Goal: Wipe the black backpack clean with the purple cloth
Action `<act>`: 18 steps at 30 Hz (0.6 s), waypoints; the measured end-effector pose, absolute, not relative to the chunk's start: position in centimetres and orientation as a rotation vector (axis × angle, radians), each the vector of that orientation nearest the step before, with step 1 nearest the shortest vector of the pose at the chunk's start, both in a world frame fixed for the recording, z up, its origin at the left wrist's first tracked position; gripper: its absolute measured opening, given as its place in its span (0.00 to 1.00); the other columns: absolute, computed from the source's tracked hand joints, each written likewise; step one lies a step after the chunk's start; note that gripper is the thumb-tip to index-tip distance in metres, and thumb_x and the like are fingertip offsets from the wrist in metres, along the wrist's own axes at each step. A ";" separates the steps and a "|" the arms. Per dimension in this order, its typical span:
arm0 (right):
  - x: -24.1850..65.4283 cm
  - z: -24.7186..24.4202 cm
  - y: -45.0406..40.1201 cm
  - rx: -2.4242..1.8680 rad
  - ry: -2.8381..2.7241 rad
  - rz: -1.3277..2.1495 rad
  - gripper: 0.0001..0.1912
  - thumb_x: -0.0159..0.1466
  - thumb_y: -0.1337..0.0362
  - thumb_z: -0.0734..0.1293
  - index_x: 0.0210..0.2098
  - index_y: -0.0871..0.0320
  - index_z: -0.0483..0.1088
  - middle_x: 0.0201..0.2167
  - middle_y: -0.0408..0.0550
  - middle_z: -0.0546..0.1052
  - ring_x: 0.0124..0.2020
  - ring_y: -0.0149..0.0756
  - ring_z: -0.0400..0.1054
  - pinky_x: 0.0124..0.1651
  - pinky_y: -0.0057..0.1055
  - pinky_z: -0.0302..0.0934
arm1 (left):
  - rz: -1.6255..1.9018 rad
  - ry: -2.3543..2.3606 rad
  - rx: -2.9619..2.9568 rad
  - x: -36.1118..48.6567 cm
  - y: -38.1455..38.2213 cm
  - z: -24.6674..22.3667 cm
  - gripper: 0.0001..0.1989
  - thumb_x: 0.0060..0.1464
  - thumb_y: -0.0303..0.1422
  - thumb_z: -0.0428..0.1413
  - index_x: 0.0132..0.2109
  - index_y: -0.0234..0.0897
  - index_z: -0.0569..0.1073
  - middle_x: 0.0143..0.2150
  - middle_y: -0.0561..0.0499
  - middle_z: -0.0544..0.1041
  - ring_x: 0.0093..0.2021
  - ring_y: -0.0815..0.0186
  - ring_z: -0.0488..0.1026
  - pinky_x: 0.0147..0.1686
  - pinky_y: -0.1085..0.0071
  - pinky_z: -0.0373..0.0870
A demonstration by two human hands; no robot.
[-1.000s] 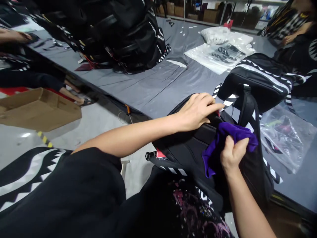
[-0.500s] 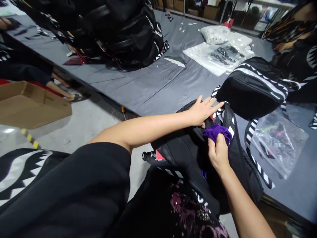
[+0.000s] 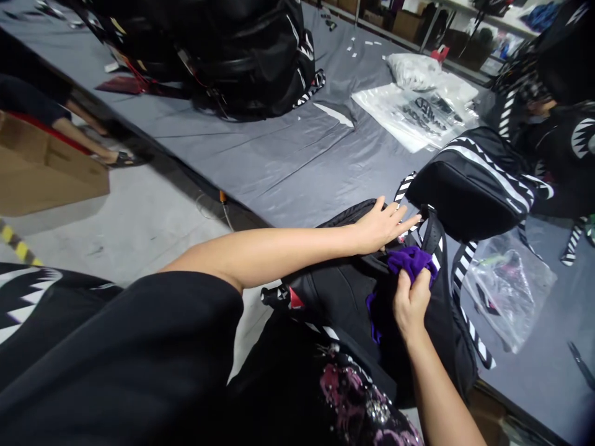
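A black backpack (image 3: 332,282) with striped straps lies at the table's front edge, against my body. My left hand (image 3: 379,228) rests on its upper part, palm down with fingers spread. In my right hand (image 3: 413,300) a bunched purple cloth (image 3: 411,260) is gripped between thumb and fingers, pressed against the backpack just below my left hand. Some purple edging shows lower down on the backpack. What lies under my left palm is hidden.
Beyond sits another black bag (image 3: 474,183) with a white toothed band. Clear plastic bags (image 3: 511,291) lie right and farther back. A pile of black backpacks (image 3: 242,68) stands far left. Scissors-like dark tool (image 3: 581,365) lies at right. A cardboard box (image 3: 51,167) is on the floor.
The view has shifted slightly. My right hand still grips the purple cloth and my left hand stays spread on the backpack. More purple edging shows at the backpack's lower part.
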State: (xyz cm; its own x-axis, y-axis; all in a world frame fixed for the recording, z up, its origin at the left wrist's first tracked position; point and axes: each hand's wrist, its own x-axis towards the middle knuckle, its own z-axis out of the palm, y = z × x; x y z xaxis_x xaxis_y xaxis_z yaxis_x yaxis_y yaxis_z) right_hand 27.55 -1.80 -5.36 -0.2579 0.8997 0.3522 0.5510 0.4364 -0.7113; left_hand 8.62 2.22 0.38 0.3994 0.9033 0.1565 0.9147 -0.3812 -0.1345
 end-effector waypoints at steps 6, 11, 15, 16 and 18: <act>27.6 -5.4 -1.4 -1.238 -1.951 0.535 0.13 0.67 0.58 0.58 0.47 0.58 0.63 0.40 0.54 0.73 0.41 0.44 0.70 0.43 0.41 0.63 | -0.060 -1.694 -2.619 8.0 2.6 1.7 0.52 0.46 0.39 0.64 0.70 0.35 0.42 0.69 0.34 0.51 0.66 0.45 0.51 0.62 0.45 0.47; 27.2 -4.5 -0.8 -1.065 -2.185 0.403 0.09 0.67 0.60 0.57 0.41 0.58 0.63 0.35 0.53 0.70 0.38 0.46 0.66 0.41 0.42 0.61 | 0.256 -1.774 -2.695 7.3 3.6 3.4 0.63 0.36 0.34 0.68 0.70 0.43 0.35 0.72 0.38 0.39 0.68 0.44 0.46 0.61 0.46 0.50; 25.1 -3.0 -0.4 -0.929 -2.441 0.238 0.07 0.67 0.64 0.56 0.33 0.56 0.61 0.29 0.50 0.68 0.33 0.44 0.63 0.38 0.40 0.57 | 0.299 -1.699 -2.659 6.8 4.6 3.2 0.61 0.37 0.32 0.66 0.71 0.42 0.37 0.70 0.35 0.49 0.58 0.45 0.61 0.54 0.54 0.59; 24.4 -2.8 -0.4 -0.904 -2.470 0.231 0.07 0.67 0.65 0.55 0.33 0.56 0.60 0.28 0.49 0.68 0.31 0.44 0.63 0.38 0.39 0.56 | 0.288 -1.667 -2.672 6.6 4.8 3.0 0.59 0.38 0.32 0.65 0.71 0.41 0.37 0.69 0.35 0.52 0.56 0.46 0.63 0.53 0.55 0.60; 23.0 -2.5 -0.5 -0.884 -2.475 0.235 0.06 0.66 0.66 0.55 0.33 0.56 0.60 0.26 0.49 0.69 0.30 0.43 0.62 0.36 0.38 0.56 | 0.269 -1.620 -2.701 6.3 5.2 2.7 0.53 0.44 0.32 0.60 0.71 0.41 0.38 0.67 0.36 0.56 0.53 0.48 0.64 0.50 0.57 0.61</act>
